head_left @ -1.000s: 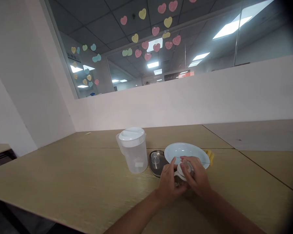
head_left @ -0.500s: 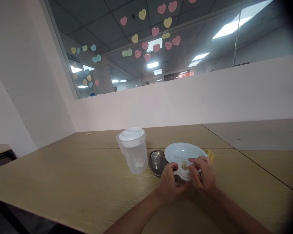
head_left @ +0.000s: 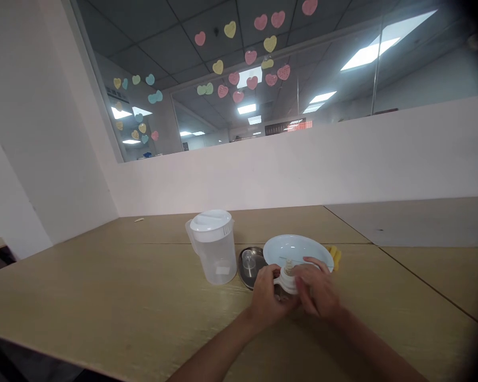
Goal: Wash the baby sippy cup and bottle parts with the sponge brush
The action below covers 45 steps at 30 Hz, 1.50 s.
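Note:
A baby bottle (head_left: 287,282) with a white collar, side handles and a pale translucent nipple stands upright in front of me. My left hand (head_left: 267,297) is wrapped round its left side, the thumb near the left handle. My right hand (head_left: 316,289) is at the collar's right side, its fingers bent and smeared by motion; whether they grip it I cannot tell. The lower part of the bottle is mostly hidden by my hands. Just behind it lies a pale blue oval dish (head_left: 298,246), with a thin stick across it.
Left of my hands stands a clear pitcher (head_left: 217,260) with a white lid. A metal tray (head_left: 245,278) holds a small clear cup or cap (head_left: 249,262). Yellow pieces (head_left: 335,257) lie right of the dish. A wall (head_left: 223,183) with a window above borders the table (head_left: 143,297).
My right hand has shifted over the bottle's collar and now partly covers its right side. My left hand keeps its hold. The whole view has shifted slightly.

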### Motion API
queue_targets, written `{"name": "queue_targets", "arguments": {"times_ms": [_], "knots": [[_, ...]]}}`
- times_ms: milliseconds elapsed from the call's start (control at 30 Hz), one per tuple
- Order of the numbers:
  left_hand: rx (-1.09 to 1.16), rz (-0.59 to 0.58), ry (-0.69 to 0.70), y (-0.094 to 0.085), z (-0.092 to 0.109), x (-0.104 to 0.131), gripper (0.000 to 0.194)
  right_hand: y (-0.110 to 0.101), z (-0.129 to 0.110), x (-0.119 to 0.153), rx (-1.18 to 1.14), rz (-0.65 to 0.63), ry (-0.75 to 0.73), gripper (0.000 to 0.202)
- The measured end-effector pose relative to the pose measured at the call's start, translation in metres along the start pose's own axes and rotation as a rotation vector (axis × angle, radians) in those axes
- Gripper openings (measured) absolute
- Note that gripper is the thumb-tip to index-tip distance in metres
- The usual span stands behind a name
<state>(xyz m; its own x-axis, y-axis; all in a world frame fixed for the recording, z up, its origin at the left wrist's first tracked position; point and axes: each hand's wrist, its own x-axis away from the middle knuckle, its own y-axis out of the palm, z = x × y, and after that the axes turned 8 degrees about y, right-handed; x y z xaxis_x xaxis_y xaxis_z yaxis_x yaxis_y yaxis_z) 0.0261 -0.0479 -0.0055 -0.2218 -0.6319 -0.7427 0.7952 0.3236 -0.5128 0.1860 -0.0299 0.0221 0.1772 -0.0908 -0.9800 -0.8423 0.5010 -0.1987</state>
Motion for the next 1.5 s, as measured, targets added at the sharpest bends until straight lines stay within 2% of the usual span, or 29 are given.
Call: {"name": "queue_targets", "arguments": {"times_ms": [100,167,367,500,600,700,767,833,933,1033,1200,1367,1500], "knots": [[-0.035,-0.037,-0.005,-0.002,0.004,-0.001,0.058,0.002,0.004,0.000,-0.017,0.094,0.245,0.020],[-0.050,-0.059,0.012,-0.004,0.008,-0.003,0.059,0.003,0.006,0.001,-0.041,0.055,0.269,0.017],[-0.064,-0.065,0.126,-0.005,0.009,-0.006,0.048,0.001,0.006,0.003,0.005,0.009,-0.143,0.023],[-0.066,-0.014,0.140,-0.003,0.003,-0.004,0.055,-0.001,0.004,0.002,0.036,0.003,-0.207,0.024],[-0.055,0.022,0.096,-0.002,0.001,-0.002,0.055,0.000,0.002,0.002,-0.014,0.009,-0.083,0.023],[-0.043,0.009,0.075,-0.002,0.000,-0.001,0.055,0.004,-0.001,0.002,-0.129,0.016,0.237,0.016],[-0.042,-0.011,0.081,-0.003,-0.001,-0.001,0.056,0.006,-0.002,0.002,-0.228,-0.054,0.445,0.017],[-0.042,-0.031,0.088,-0.005,-0.001,-0.002,0.055,0.007,-0.001,0.002,-0.340,-0.156,0.567,0.023],[-0.028,-0.048,0.105,-0.009,-0.001,-0.004,0.055,0.007,0.001,0.003,-0.485,-0.279,0.574,0.032],[-0.007,-0.053,0.129,-0.012,0.000,-0.007,0.053,0.008,0.003,0.006,-0.455,-0.305,0.512,0.037],[-0.050,-0.047,0.073,-0.014,0.003,-0.006,0.052,0.015,0.000,0.010,-0.181,-0.219,0.518,0.040],[-0.082,0.035,0.059,-0.012,0.001,-0.004,0.055,0.024,-0.011,0.006,0.047,-0.122,0.677,0.043],[-0.106,0.063,0.059,-0.010,0.002,-0.005,0.047,0.029,-0.016,0.006,0.093,-0.068,0.743,0.046]]}}
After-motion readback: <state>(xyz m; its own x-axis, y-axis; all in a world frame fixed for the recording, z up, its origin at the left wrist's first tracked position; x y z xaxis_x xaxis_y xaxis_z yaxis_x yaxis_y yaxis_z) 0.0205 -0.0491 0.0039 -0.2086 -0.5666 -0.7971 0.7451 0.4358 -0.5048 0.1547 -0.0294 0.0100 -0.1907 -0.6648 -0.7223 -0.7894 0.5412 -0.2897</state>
